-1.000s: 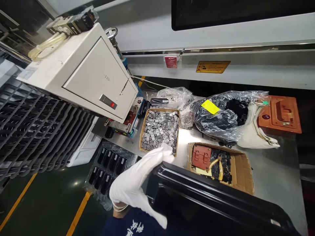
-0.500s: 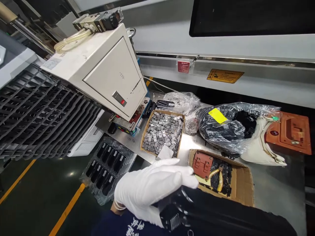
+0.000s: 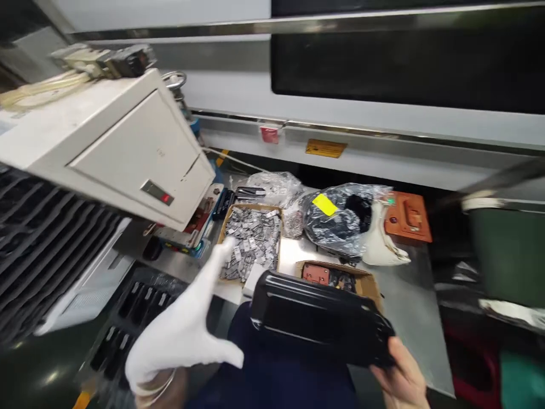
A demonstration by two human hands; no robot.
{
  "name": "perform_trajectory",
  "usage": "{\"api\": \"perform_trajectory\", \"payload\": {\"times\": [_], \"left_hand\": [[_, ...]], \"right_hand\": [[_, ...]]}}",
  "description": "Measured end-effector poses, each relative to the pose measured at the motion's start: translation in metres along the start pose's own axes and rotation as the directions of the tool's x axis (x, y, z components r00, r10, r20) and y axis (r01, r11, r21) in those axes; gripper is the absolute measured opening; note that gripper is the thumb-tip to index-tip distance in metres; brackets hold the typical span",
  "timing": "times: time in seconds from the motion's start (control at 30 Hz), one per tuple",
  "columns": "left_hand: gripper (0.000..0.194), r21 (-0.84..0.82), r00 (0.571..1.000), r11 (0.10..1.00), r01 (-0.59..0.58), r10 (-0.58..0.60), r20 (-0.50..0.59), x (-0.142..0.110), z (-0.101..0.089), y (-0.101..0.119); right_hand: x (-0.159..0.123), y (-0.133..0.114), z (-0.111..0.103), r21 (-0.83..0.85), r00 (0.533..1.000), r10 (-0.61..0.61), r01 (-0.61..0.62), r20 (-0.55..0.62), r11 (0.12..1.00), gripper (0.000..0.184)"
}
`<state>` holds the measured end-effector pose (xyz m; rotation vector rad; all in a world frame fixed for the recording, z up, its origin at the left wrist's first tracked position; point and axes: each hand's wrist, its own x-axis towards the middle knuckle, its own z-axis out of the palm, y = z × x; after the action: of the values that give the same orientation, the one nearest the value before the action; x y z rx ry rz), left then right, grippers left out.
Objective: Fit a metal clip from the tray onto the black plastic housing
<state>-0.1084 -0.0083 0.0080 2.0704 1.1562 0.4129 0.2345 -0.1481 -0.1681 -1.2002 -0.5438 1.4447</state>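
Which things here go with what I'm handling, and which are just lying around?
In hand or possibly linked:
Black casing, held at one end by your right hand
Left gloved hand, open beside it
Small metal pieces, boxed beyond the casing

Probably just lying around:
White bag
Orange case
Filled clear plastic bag with a yellow note

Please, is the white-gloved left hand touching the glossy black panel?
Apart. The head view shows the white-gloved left hand open, with a plain gap between it and the nearest end of the glossy black panel.
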Motion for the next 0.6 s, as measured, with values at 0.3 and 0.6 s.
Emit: {"api": "perform_trajectory", "payload": {"times": [0.3, 0.6], "left_hand": [[0.144, 0.562, 0.757, 0.539, -0.628, 0.591, 0.279, 0.066, 0.02, 0.043], [0.13, 0.569, 0.801, 0.569, -0.593, 0.489, 0.345, 0.082, 0.039, 0.044]], "right_hand": [[0.001, -0.01, 0.028, 0.031, 0.994, 0.026, -0.03, 0.107, 0.999, 0.05], [-0.007, 0.008, 0.028, 0.123, 0.988, 0.088, -0.104, 0.127, 0.987, 0.042]]}}
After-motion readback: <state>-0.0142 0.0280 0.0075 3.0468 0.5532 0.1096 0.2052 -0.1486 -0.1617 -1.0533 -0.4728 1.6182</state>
